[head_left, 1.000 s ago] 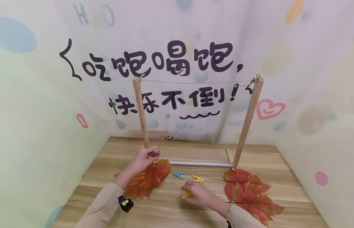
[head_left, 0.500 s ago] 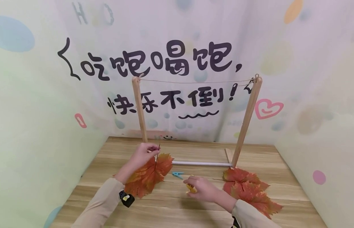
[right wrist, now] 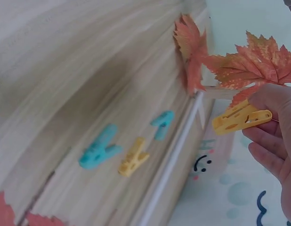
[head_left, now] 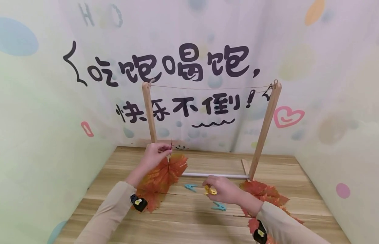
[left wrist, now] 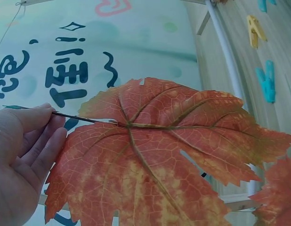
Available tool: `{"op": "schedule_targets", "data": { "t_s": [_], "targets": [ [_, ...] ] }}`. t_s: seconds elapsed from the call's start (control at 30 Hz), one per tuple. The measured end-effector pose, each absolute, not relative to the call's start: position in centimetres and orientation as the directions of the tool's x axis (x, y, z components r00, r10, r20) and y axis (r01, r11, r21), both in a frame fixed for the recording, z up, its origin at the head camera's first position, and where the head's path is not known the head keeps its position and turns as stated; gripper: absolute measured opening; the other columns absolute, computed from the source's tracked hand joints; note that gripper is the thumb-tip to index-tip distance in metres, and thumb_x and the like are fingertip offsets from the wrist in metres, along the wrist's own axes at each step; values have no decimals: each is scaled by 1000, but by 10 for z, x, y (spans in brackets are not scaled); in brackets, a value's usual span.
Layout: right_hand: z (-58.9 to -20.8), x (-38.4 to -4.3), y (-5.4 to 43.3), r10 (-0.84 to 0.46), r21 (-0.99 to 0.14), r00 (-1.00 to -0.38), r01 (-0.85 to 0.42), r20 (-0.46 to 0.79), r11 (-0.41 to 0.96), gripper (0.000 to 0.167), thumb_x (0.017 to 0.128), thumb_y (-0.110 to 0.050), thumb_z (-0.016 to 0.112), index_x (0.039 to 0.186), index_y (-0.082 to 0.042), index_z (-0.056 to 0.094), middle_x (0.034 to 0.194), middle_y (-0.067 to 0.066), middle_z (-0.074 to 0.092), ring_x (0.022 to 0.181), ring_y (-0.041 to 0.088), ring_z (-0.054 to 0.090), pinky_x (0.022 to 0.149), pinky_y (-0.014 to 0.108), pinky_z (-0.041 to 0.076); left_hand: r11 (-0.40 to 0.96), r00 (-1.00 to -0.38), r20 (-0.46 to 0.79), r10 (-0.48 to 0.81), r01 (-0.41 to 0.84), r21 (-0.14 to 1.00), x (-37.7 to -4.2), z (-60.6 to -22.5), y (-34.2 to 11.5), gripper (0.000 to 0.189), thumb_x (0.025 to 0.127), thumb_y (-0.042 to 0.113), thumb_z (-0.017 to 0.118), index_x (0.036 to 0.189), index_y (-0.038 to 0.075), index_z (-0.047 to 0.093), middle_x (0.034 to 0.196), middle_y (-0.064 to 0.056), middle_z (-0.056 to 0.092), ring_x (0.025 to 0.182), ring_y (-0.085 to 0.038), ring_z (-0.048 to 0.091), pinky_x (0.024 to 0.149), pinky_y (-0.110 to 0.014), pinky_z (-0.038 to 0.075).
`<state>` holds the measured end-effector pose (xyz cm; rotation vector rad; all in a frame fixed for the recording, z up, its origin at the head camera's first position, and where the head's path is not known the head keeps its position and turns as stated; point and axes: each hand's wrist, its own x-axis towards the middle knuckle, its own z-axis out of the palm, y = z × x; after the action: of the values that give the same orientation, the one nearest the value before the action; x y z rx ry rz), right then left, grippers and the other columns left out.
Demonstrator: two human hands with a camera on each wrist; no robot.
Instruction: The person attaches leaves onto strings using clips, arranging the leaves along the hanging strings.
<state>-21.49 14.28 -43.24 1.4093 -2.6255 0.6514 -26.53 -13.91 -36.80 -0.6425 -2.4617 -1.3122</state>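
Note:
My left hand (head_left: 155, 154) pinches the dark stem of a red-orange artificial maple leaf (left wrist: 159, 136) between thumb and fingertips. The leaf hangs below the hand, over another leaf (head_left: 151, 200) lying on the table. In the right hand (head_left: 227, 191), a yellow clothespin (right wrist: 242, 117) is pinched between thumb and fingers, above the tabletop. Beneath and beside that hand lie two blue clothespins (head_left: 219, 206) and a second yellow clothespin (right wrist: 134, 157), which the right hand hides in the head view.
Behind the hands stands a frame with two wooden posts (head_left: 266, 132), a thin string (head_left: 204, 88) tied between their tops and a white rod (head_left: 216, 175) low down. More maple leaves (head_left: 262, 193) lie at the right, partly under the right forearm. A printed backdrop (head_left: 189, 30) rises behind the table.
My left hand has risen, lifting the leaf by its stem. The right hand has picked the yellow clothespin up and moved slightly up and right, uncovering a blue clothespin.

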Motion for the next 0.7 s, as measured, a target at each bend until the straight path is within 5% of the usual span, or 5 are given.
{"op": "schedule_targets", "data": {
  "t_s": [0.3, 0.57, 0.7],
  "targets": [
    [-407, -220, 145, -758, -309, -565, -822, 326, 479, 27, 77, -10, 71, 101, -7, 59, 90, -1, 61, 84, 10, 59, 72, 25, 52, 481, -873, 437, 216, 485, 731, -275, -350, -138, 12, 83, 5, 64, 92, -2, 68, 87, -14, 68, 74, -21, 64, 66, -27, 54],
    [-380, -224, 146, -755, -329, -512, -855, 410, 401, 27, 74, -2, 70, 98, -3, 59, 89, 3, 62, 81, 13, 60, 70, 21, 51, 506, -855, 482, 192, 507, 698, -279, -330, -134, 13, 83, 3, 64, 93, -4, 68, 87, -15, 68, 76, -22, 63, 67, -30, 53],
    [-367, -225, 146, -737, -349, -533, -842, 416, 412, 27, 73, -2, 71, 98, -3, 59, 88, 3, 63, 80, 12, 60, 70, 22, 51, 502, -854, 491, 174, 506, 701, -280, -322, -131, 14, 83, 3, 63, 94, -4, 68, 86, -16, 68, 76, -23, 64, 66, -28, 53]
  ]
}}
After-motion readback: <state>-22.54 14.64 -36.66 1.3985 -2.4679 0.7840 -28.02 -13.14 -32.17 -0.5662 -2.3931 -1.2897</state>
